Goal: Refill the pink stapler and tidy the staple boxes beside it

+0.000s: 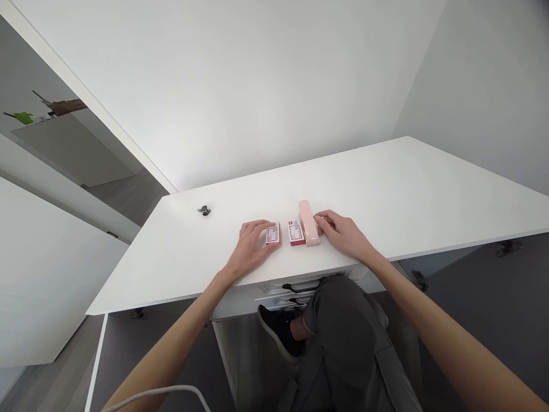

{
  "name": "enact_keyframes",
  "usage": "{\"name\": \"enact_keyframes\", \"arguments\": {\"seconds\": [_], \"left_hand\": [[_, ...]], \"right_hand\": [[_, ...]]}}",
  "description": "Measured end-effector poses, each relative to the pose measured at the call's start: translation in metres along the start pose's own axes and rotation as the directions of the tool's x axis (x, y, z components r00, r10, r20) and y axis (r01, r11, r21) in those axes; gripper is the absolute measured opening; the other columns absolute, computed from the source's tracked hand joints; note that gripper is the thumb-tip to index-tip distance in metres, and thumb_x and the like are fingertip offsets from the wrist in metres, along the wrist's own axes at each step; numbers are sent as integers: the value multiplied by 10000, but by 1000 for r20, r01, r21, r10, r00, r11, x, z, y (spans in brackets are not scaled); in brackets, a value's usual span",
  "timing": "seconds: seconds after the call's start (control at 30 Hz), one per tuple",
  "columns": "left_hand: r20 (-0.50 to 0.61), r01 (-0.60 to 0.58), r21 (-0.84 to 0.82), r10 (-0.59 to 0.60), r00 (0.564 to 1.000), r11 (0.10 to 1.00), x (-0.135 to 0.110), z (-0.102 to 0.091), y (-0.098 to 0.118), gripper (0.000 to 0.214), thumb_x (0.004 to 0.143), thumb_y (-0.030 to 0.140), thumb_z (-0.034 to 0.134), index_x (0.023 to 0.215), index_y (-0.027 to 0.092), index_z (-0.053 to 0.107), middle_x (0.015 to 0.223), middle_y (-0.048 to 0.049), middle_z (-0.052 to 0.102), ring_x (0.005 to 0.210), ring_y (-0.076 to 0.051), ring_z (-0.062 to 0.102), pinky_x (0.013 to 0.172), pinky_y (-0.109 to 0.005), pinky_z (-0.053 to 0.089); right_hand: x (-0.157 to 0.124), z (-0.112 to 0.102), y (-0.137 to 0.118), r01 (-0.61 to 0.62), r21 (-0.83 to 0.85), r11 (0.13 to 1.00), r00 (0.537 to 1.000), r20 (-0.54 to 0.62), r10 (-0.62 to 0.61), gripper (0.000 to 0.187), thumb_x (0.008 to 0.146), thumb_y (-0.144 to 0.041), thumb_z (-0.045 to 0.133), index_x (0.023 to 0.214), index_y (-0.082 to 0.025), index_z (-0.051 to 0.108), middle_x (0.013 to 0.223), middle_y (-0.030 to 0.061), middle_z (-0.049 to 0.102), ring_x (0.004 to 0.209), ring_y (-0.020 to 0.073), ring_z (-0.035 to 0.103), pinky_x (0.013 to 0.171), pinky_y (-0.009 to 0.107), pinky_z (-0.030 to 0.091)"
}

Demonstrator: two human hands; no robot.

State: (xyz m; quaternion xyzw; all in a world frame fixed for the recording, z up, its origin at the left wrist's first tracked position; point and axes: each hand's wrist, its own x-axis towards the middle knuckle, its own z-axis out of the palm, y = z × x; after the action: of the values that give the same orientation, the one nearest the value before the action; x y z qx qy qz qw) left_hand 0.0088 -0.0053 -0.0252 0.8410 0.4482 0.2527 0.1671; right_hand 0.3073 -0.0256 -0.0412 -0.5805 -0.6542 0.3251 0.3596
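Observation:
Two small red-and-white boxes lie side by side near the front edge of a white desk [386, 194]. My left hand [253, 246] rests flat beside the left box [273, 234], with its fingertips touching it. The right box [295, 233] lies against a pale pink stapler [308, 223]. On the other side of the stapler, my right hand [343, 232] has its fingers curled against the stapler's right flank. Neither thing is lifted off the desk.
A small dark object, perhaps keys [205, 210], lies at the desk's far left. White walls rise behind the desk. Under it are drawers with dark handles [300, 286], my crossed leg and a black shoe [278, 332]. A white cable [163, 395] runs bottom left.

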Motion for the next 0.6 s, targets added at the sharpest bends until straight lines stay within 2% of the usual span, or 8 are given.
{"name": "enact_keyframes", "arguments": {"seconds": [0.13,0.23,0.4,0.6], "left_hand": [[-125,30,-191,-55,991,981,9,10,10,607,919,450,773,1455,312,523,1474,-78,610,1318,-270,568,1132,-474,467],[-149,19,-273,-62,987,962,18,20,20,669,877,454,818,1454,303,513,1481,-91,611,1340,-274,574,1134,-469,461],[-156,29,-284,-76,985,958,28,30,30,681,804,510,874,1377,295,576,1468,-93,622,1336,-294,574,1128,-481,464],[-134,27,-235,-60,989,972,30,33,29,809,743,536,920,1426,316,545,1364,-77,675,1267,-307,590,1115,-511,456]], "right_hand": [[1,0,0,1,-1,1000,1000,-1,-1,366,1066,-533,411,1128,-272,660,910,5,784,882,230,686,810,355,454],[1,0,0,7,-6,1000,1000,-5,-7,370,1065,-532,412,1127,-267,663,899,7,785,880,229,692,815,354,458],[1,-2,0,21,-12,1000,1000,-7,-22,381,1066,-543,411,1124,-266,666,897,9,786,865,228,690,811,352,462],[2,-1,1,35,-10,999,999,-8,-35,395,1068,-555,402,1129,-265,663,902,20,792,875,238,699,819,356,471]]}}
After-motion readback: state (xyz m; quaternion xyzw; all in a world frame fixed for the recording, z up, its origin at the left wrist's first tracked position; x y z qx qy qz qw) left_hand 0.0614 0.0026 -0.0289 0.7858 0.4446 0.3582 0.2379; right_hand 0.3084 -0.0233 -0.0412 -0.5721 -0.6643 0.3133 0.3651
